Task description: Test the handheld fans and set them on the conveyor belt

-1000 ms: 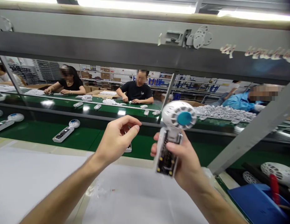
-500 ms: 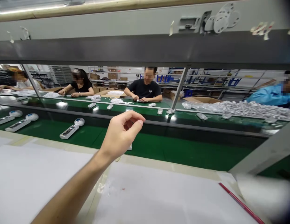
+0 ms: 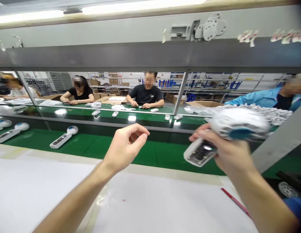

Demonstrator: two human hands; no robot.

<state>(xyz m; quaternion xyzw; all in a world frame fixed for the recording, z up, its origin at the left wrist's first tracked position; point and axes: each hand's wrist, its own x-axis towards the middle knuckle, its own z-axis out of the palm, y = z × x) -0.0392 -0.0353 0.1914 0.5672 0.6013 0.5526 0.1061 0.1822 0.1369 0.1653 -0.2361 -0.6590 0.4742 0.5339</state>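
My left hand (image 3: 127, 145) is over the near edge of the green belt (image 3: 138, 161). Its thumb and forefinger come together in a pinch, and nothing shows between them. At the right, my right hand (image 3: 228, 152) grips a white device with a round head (image 3: 200, 153), held in the air above the belt. The open handle shows dark electronics and a small light; the head, with its blue patch, is blurred. A similar white device (image 3: 60, 139) lies on the belt left of my left hand, and further ones (image 3: 9, 134) lie at the far left.
White sheets (image 3: 165, 200) cover the near table, with a red pen-like stick (image 3: 235, 202) at right. Beyond a dark rail (image 3: 97, 122), co-workers sit along a second belt with small white parts (image 3: 115, 114). A slanted grey post (image 3: 281, 145) stands at right; a grey beam (image 3: 116, 55) crosses above.
My right hand has come into view from the right with the white device. My left hand keeps its pinched shape. The view has shifted slightly to the right.
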